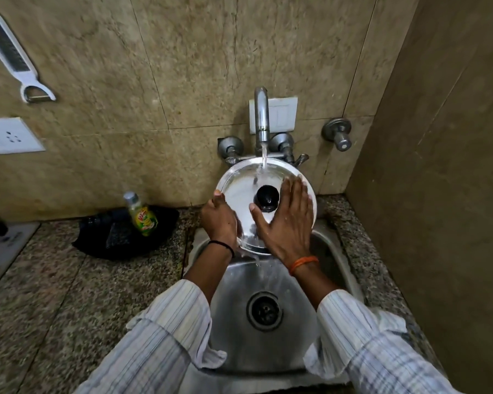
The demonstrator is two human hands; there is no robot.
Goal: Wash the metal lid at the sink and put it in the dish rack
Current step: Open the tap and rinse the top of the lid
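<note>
Rinse step in hand. Metal lid (241, 200) sits centre frame, tilted under the running tap (262, 115), above the steel sink (239, 322); water strikes its upper rim, above the black knob (268, 199). Left hand (219, 220) grips the lid's left edge, fingers curled round it. Right hand (288, 220) lies flat on the lid face, fingers straight, rubbing likely. Dish soap bottle (140, 213) stands on the table, left of centre. No dish rack in view; next move calls for finishing the rinse, then finding the rack.

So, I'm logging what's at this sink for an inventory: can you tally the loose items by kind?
Metal lid, held under the tap by the left hand and right hand: 1
Soap bottle: 1
Black tray: 1
Peeler-grater on the wall: 1
Total: 4
</note>
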